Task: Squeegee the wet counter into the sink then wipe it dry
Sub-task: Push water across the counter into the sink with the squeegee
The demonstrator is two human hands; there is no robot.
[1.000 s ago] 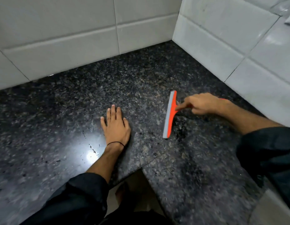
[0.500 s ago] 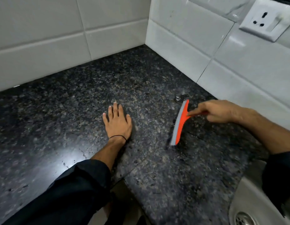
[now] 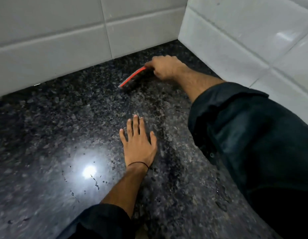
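The dark speckled granite counter (image 3: 60,118) fills the view, with small water drops around a bright light reflection near its front left. An orange squeegee (image 3: 131,76) rests with its blade on the counter, far back near the corner of the tiled walls. My right hand (image 3: 165,67) is shut on its handle, arm stretched forward. My left hand (image 3: 138,144) lies flat on the counter with fingers spread, nearer to me, holding nothing. The sink is out of view.
White tiled walls (image 3: 63,40) rise behind the counter, and more white tiles (image 3: 244,37) close its right side; they meet in a corner just beyond the squeegee. My dark right sleeve (image 3: 253,135) covers the right part of the counter.
My right hand has carried the squeegee from the right side, near the sink, back into the far corner by the wall. The left hand stays flat. The sink has left the view.
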